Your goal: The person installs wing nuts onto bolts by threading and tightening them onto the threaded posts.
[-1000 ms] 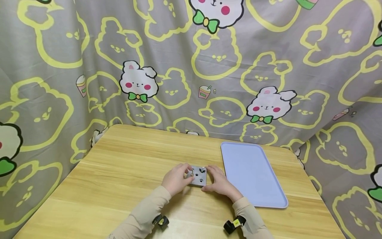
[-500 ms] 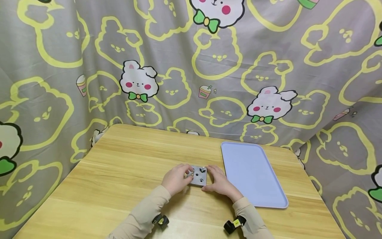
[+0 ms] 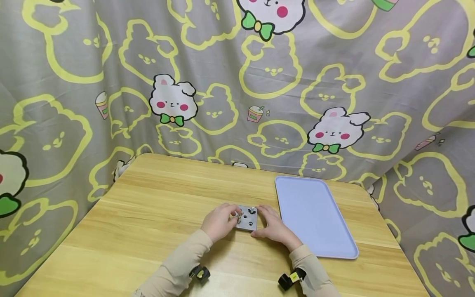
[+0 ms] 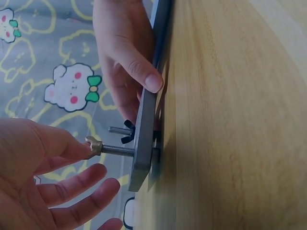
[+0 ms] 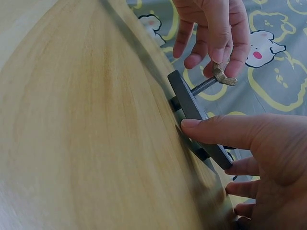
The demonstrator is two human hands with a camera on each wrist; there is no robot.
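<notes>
A grey metal plate (image 3: 245, 222) with several holes lies near the middle of the table. My left hand (image 3: 219, 222) pinches a brass wing nut (image 4: 94, 146) between thumb and index finger, while its other fingers are spread. That nut sits near the top end of an upright threaded bolt (image 4: 117, 150) through the plate. A black wing nut (image 4: 128, 132) is on a second bolt, low against the plate. With thumb and fingers on opposite edges, my right hand (image 3: 274, 227) holds the plate's right end. Bolt heads under the plate keep it slightly off the tabletop.
A pale blue rectangular tray (image 3: 315, 214) lies to the right of my right hand. The wooden table (image 3: 148, 198) ends at a grey patterned curtain (image 3: 222, 82) behind and at the sides.
My left thumb and fingertips shift slightly at the brass wing nut, the thumb drawing a little to the left. The right hand and the plate stay put.
</notes>
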